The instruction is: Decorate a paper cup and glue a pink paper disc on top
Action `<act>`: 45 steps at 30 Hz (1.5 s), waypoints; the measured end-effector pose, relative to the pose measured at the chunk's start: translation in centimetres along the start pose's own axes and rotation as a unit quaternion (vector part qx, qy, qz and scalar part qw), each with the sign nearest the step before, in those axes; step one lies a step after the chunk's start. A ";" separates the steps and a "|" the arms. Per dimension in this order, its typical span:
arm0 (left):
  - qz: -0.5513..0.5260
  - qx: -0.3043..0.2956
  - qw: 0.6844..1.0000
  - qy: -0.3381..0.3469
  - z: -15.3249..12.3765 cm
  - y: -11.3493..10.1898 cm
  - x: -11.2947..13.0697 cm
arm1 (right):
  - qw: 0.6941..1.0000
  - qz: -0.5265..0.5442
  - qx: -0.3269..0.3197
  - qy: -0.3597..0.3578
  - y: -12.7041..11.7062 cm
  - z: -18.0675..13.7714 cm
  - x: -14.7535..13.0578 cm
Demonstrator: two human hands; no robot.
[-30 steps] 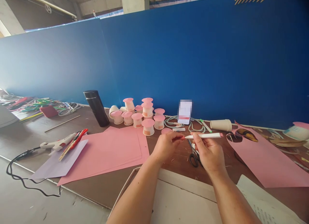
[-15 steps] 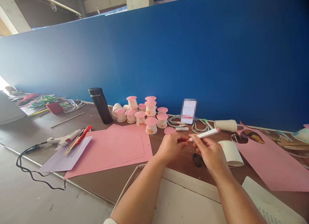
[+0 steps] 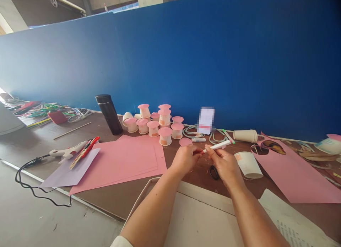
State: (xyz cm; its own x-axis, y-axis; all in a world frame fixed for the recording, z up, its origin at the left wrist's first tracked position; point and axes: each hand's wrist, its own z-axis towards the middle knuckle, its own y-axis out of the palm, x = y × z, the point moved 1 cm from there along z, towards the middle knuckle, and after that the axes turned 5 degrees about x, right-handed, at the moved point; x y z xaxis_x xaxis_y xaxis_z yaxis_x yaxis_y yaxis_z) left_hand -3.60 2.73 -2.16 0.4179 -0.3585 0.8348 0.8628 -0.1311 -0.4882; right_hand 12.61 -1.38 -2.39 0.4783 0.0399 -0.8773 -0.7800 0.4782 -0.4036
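Observation:
A white marker pen (image 3: 220, 145) with a reddish end lies between my two hands, above the brown table. My right hand (image 3: 225, 166) pinches its barrel with thumb and fingers. My left hand (image 3: 186, 159) is closed at the pen's reddish left end; the fingers hide how much of it is gripped. Under my right hand, a black scissors handle (image 3: 214, 172) shows partly. A white paper cup (image 3: 248, 164) lies beside that hand. Beyond my left hand are a pink paper disc (image 3: 185, 142) and a small white tube (image 3: 198, 140).
Several paper cups with pink discs (image 3: 165, 136) stand at the back, beside a black flask (image 3: 108, 113). Pink sheets (image 3: 133, 158) lie left, with a glue gun (image 3: 69, 151) and red cutter (image 3: 92, 145). A shallow box (image 3: 202, 218) sits under my forearms; sunglasses (image 3: 273, 146) rest right.
The view has shifted slightly. The pen's outer end has dipped and swung a little toward the left; both hands remain at the pen.

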 end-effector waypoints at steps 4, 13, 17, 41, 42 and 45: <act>0.160 0.074 0.981 -0.078 0.5 -1.6 -0.9 | 0.994 -0.086 0.074 0.008 -1.6 0.7 0.2; 0.348 0.034 0.887 -0.301 0.6 -5.0 -0.7 | 0.919 -0.306 0.178 0.175 -6.2 2.2 1.6; 0.388 0.029 0.876 -0.285 0.5 -4.8 -0.8 | 0.911 -0.335 0.099 0.219 -5.8 2.4 2.4; 0.173 0.134 0.975 -0.038 -0.4 -2.3 0.4 | 0.975 -0.188 -0.028 -0.120 0.5 -2.1 -1.7; 0.172 0.128 0.976 -0.041 -0.4 -2.2 0.4 | 0.974 -0.193 -0.020 -0.119 0.5 -2.0 -1.8; 0.184 0.116 0.975 -0.053 -0.4 -1.9 0.3 | 0.972 -0.222 -0.010 -0.079 0.3 -1.8 -2.1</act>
State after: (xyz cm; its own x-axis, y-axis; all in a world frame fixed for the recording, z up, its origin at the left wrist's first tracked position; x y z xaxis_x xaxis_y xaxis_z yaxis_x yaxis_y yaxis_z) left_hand -5.27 2.51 -1.05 0.7279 -0.2433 0.6411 0.6847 0.2065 -0.6990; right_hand 10.66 -2.84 -1.16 0.8239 -0.0322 -0.5658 -0.4895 0.4626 -0.7392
